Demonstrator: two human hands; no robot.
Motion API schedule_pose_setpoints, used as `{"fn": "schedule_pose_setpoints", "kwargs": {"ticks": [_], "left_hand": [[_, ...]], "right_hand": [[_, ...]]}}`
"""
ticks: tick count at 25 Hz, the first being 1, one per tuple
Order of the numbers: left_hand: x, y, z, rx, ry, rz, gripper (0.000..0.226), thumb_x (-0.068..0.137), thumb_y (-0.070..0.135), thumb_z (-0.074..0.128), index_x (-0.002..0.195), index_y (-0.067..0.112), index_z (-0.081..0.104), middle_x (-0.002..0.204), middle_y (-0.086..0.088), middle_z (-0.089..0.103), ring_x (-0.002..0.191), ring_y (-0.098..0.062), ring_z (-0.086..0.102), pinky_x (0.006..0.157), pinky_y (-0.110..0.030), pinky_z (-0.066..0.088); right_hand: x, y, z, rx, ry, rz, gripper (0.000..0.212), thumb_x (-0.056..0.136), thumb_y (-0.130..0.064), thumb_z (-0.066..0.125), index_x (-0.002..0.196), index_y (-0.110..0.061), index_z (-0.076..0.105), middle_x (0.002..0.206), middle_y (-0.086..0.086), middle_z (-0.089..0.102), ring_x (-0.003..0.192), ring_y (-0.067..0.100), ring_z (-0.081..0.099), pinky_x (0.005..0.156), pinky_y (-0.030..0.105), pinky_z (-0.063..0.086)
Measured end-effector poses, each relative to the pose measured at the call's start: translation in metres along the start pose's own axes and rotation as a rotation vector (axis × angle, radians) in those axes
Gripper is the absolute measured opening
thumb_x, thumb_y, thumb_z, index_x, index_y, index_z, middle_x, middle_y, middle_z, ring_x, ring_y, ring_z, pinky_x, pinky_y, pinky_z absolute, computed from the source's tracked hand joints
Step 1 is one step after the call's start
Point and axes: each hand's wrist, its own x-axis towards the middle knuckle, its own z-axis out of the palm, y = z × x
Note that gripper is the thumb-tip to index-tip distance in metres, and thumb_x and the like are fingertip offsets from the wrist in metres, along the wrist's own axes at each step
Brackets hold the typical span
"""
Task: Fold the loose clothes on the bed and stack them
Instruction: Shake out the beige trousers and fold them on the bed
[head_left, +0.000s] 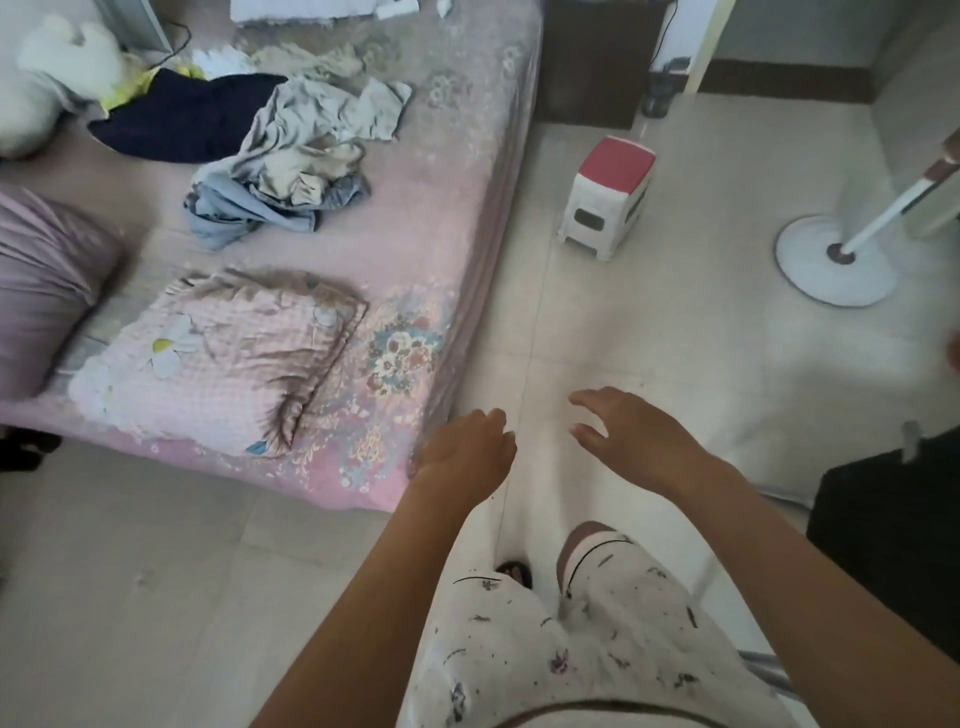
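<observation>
Both hands, left (465, 449) and right (631, 436), loose-fingered and holding nothing at lower centre; risk of dragging the tangled clothes pile (291, 166), upper left, off the bed (441, 218).

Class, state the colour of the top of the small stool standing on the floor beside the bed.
Pinkish red, on a white body: the stool, head view.

Pale tiled floor (675, 338) — small stool (607, 197)
</observation>
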Motion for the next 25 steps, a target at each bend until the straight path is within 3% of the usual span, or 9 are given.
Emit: {"fn": "schedule_pose_setpoints", "kwargs": {"ticks": [6,16,25], "left_hand": [[0.101,0.02,-0.043,-0.004,0.002,0.005,0.032,0.101,0.03,0.03,0.121,0.013,0.048,0.12,-0.008,0.055,0.107,-0.027,0.055,0.088,-0.035,0.041],[0.299,0.106,-0.144,-0.069,0.045,-0.051,0.03,0.1,0.027,0.032,0.121,0.014,0.049,0.121,-0.005,0.056,0.109,-0.026,0.055,0.092,-0.035,0.039],[0.429,0.09,-0.213,-0.086,0.032,-0.129,0.03,0.1,0.028,0.031,0.119,0.013,0.05,0.121,-0.006,0.054,0.111,-0.027,0.053,0.09,-0.033,0.038]], "right_hand": [[0.086,0.04,-0.052,0.021,-0.032,0.015,0.045,0.098,-0.036,0.039,0.142,-0.025,0.035,0.142,-0.002,0.041,0.128,0.018,0.04,0.099,0.033,0.039],[0.253,0.152,-0.205,-0.067,-0.015,-0.018,0.045,0.098,-0.036,0.039,0.142,-0.025,0.035,0.14,-0.002,0.043,0.126,0.018,0.042,0.099,0.033,0.039],[0.387,0.173,-0.262,-0.037,-0.091,-0.057,0.045,0.098,-0.036,0.041,0.142,-0.026,0.035,0.141,-0.002,0.042,0.128,0.018,0.041,0.1,0.032,0.039]]}}
